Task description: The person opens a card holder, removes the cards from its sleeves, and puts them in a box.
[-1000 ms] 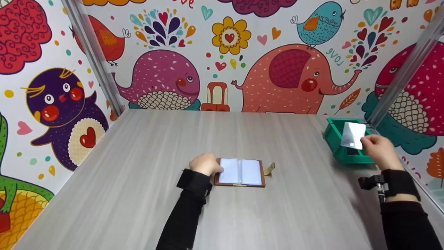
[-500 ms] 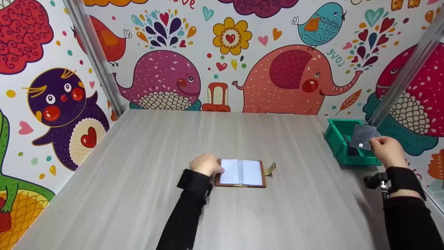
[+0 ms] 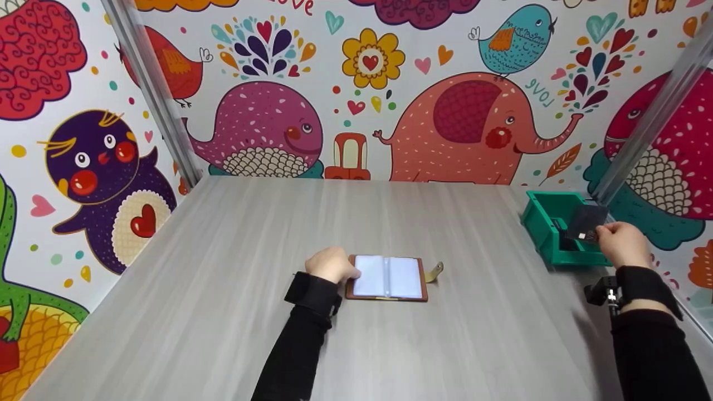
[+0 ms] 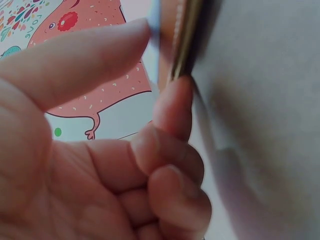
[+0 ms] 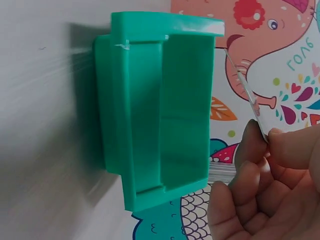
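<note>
On the table lies a small brown card holder [image 3: 404, 277], open at pale plastic sleeves, its snap strap [image 3: 434, 272] sticking out to the right. My left hand [image 3: 328, 264] pinches its left edge. The left wrist view shows the thumb on the sleeve side of the holder [image 4: 182, 40] and the forefinger against the cover's edge, other fingers curled. Over the green bin, my right hand [image 3: 624, 244] pinches a thin dark card [image 3: 587, 220] with a small white mark. In the right wrist view this card [image 5: 247, 92] appears nearly edge-on between thumb and forefinger.
The green plastic bin [image 3: 537, 234] stands at the table's right edge, with dark items partly visible inside. Metal posts [image 3: 153, 94] rise at both back corners. Printed cartoon walls [image 3: 356, 111] enclose the table [image 3: 267, 223] at the back and sides.
The right hand has shifted right and slightly down with the card, which has tilted from a bright, shiny look to dark. The left hand and the card holder stay in place.
</note>
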`<action>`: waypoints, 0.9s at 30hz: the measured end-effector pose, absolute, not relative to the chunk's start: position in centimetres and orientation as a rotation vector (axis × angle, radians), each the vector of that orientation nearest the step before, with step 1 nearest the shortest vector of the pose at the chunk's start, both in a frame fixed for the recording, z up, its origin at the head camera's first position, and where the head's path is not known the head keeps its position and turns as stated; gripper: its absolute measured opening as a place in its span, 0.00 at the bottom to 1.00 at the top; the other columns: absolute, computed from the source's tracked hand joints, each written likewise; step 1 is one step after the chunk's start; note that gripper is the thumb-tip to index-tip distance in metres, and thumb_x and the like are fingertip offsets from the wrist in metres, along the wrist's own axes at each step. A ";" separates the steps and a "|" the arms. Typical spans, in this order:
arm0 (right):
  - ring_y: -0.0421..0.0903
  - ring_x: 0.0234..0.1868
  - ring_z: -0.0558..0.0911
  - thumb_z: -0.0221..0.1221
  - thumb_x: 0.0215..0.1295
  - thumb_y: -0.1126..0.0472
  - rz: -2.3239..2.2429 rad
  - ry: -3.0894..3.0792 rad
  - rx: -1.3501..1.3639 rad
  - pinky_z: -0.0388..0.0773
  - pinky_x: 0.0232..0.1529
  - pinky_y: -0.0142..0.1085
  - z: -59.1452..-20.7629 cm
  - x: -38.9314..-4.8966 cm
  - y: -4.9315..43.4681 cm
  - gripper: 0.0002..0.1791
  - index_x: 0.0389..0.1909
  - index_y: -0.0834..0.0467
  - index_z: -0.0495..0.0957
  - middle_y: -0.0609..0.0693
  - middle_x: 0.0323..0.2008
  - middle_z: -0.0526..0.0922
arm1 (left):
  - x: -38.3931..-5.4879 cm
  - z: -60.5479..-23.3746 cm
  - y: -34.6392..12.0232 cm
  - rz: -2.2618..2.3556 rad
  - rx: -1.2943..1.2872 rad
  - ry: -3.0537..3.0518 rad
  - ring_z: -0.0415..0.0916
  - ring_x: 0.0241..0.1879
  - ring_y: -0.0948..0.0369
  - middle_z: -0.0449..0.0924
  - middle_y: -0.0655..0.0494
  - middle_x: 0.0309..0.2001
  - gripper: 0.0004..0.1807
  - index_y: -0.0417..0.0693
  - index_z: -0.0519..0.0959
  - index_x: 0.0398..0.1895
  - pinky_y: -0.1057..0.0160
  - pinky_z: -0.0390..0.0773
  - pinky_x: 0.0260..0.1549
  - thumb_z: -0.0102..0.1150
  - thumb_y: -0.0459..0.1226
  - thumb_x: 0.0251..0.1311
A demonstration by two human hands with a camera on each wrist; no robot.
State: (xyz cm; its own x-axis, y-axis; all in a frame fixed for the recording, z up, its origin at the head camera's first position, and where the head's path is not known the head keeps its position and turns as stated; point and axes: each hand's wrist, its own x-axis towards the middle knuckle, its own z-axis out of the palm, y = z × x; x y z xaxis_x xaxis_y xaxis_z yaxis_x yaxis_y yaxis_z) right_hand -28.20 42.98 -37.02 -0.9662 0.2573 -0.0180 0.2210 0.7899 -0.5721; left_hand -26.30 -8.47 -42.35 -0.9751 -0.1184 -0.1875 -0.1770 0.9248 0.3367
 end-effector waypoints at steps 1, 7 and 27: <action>0.66 0.48 0.70 0.36 0.80 0.52 0.918 -2.916 -0.369 0.69 0.43 0.55 -37.1 -28.2 42.9 0.30 0.61 0.77 0.63 0.75 0.54 0.70 | -26.3 -42.4 -8.5 0.531 -0.225 2.920 0.73 0.26 0.57 0.76 0.56 0.24 0.16 0.50 0.78 0.16 0.55 0.75 0.33 0.69 0.48 0.51; 0.69 0.51 0.72 0.37 0.80 0.53 0.864 -2.912 -0.238 0.71 0.45 0.58 -37.9 -28.4 42.5 0.30 0.60 0.78 0.65 0.75 0.54 0.74 | -26.3 -42.4 -8.4 0.522 -0.225 2.922 0.73 0.27 0.57 0.77 0.56 0.26 0.16 0.49 0.79 0.18 0.55 0.75 0.33 0.69 0.49 0.51; 0.68 0.50 0.74 0.40 0.79 0.48 0.854 -2.860 -0.113 0.71 0.47 0.59 -37.0 -28.3 39.5 0.31 0.60 0.75 0.68 0.73 0.51 0.76 | -26.3 -42.5 -8.6 0.541 -0.193 2.910 0.73 0.25 0.58 0.76 0.57 0.22 0.17 0.51 0.76 0.14 0.54 0.74 0.34 0.68 0.48 0.51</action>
